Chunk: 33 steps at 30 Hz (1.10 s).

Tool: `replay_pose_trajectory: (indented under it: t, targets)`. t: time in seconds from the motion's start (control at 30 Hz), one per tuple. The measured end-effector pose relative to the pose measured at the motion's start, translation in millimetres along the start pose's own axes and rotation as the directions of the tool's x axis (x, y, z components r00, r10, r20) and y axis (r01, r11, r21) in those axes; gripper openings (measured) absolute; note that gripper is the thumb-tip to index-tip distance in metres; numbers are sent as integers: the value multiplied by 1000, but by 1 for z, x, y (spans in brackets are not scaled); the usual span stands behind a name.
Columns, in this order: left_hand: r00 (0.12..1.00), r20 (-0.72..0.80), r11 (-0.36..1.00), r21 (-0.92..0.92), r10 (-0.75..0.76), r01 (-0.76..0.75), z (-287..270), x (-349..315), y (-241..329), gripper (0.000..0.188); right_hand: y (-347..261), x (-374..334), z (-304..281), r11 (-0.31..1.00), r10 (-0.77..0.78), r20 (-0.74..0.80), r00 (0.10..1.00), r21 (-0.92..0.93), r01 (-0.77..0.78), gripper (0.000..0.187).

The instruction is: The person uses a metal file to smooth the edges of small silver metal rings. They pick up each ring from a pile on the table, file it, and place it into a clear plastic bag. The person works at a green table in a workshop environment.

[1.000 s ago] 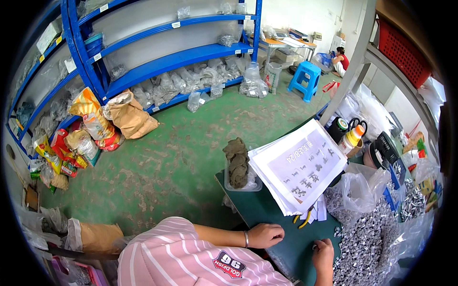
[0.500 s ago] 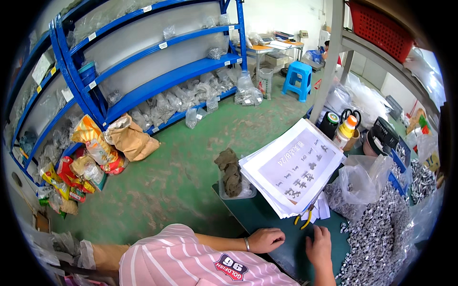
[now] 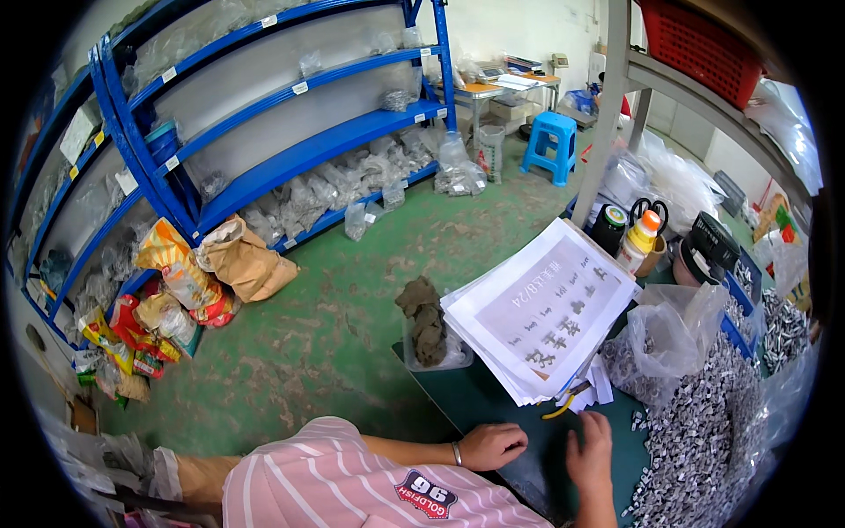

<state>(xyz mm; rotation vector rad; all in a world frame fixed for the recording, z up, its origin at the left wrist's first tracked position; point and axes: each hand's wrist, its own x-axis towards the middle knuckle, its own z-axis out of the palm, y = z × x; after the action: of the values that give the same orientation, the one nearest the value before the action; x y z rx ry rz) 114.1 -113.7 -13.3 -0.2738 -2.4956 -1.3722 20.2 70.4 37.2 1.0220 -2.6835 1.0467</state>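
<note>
Colourful sacks [image 3: 145,330] slump on the floor at the left, beside a brown paper bag [image 3: 251,260] and in front of blue shelving [image 3: 326,151]. Farther right, a crumpled brownish cloth [image 3: 424,321] lies in a clear tub [image 3: 456,356] at the corner of a dark green table [image 3: 466,396]. The left hand [image 3: 493,446] rests by the table's edge, fingers curled; whether it grasps anything I cannot tell. Beyond it lies a stack of papers [image 3: 546,308], with yellow-handled pliers [image 3: 557,411] at its lower corner. The right hand [image 3: 590,451], fingers loosely bent, is just beside the pliers; its palm is hidden, so its grip is unclear. Right of it, small metal parts [image 3: 695,440] spread in a heap below a clear plastic bag [image 3: 660,343]
</note>
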Motion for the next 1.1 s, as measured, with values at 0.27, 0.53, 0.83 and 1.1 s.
replay_pose_trajectory:
  t: [0.27,0.53,0.83,1.1]
  targets:
    - [1000,-21,1000,-12,21,-22,5,-5,-4,7,21,-46,-35,932,-50,48,998,-357,64,27]
    - [998,-41,999,-15,48,-48,6,-6,-6,6,19,-56,-32,975,111,78,991,-201,-94,28]
    - [988,-114,993,-43,104,-110,8,-9,-9,7,45,-15,-32,972,166,-11,986,169,-162,23]
    - [988,-131,996,-14,87,-90,9,-9,-17,10,-41,78,-35,999,-29,-313,949,11,34,13]
